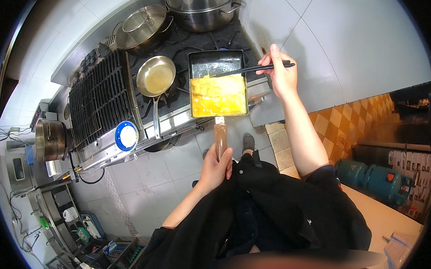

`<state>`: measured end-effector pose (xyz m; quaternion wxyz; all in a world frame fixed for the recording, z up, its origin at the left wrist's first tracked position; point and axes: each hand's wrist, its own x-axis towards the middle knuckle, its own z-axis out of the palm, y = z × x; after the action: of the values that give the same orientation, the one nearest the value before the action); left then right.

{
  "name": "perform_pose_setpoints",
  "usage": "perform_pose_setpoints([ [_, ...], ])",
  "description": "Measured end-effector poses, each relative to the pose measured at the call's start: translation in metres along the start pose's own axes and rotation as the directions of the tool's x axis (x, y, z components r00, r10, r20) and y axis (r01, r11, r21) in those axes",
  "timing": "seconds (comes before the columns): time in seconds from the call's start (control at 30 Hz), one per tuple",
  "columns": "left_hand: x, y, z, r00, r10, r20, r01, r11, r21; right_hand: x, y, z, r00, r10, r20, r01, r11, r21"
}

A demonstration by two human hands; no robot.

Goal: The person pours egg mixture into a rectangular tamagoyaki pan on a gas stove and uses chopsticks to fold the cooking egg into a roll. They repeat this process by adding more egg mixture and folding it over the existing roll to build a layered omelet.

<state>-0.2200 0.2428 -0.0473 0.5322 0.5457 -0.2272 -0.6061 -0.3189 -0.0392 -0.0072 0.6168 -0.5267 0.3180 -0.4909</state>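
Observation:
My left hand point(215, 168) is closed round the brown handle of a rectangular omelette pan point(216, 62), which is at the stove's front edge. Yellow egg point(218, 97) fills the near part of the pan, folded into a thick layer; dark pan surface shows at the far part. In my right hand point(282, 74) is a pair of black chopsticks point(251, 69), pointing left across the pan. Their tips meet the far edge of the egg. Left of the pan stands a small steel frying pan point(156, 75) with a thin layer of pale yellowish liquid in it.
A black grill grate point(101, 96) lies left on the stove point(180, 98). Toward the back are a wide pan with a strainer point(141, 27) and large steel pots point(200, 12). A blue-rimmed white dish point(127, 136) sits at the front edge. Teal gas cylinders point(371, 178) lie right.

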Motion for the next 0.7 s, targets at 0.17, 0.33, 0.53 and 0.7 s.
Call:
perform_pose_setpoints([
  [0.17, 0.000, -0.001, -0.002, 1.000, 0.006, -0.006, -0.006, 0.999, -0.037, -0.005, -0.008, 0.005, 0.992, -0.129, -0.018, 0.129, 0.992, 0.005],
  [0.33, 0.003, -0.005, -0.003, 1.000, 0.007, -0.028, -0.008, 0.999, -0.032, -0.010, -0.032, -0.002, 0.929, -0.365, 0.064, 0.369, 0.927, -0.066],
  [0.53, 0.009, -0.010, -0.001, 0.998, 0.029, -0.058, -0.030, 0.999, -0.029, -0.024, -0.060, 0.020, 0.923, -0.327, 0.201, 0.366, 0.907, -0.207],
  [0.7, 0.013, -0.016, 0.005, 0.994, 0.044, -0.100, -0.045, 0.999, -0.008, -0.025, -0.043, 0.020, 0.927, -0.289, 0.240, 0.346, 0.906, -0.245],
])
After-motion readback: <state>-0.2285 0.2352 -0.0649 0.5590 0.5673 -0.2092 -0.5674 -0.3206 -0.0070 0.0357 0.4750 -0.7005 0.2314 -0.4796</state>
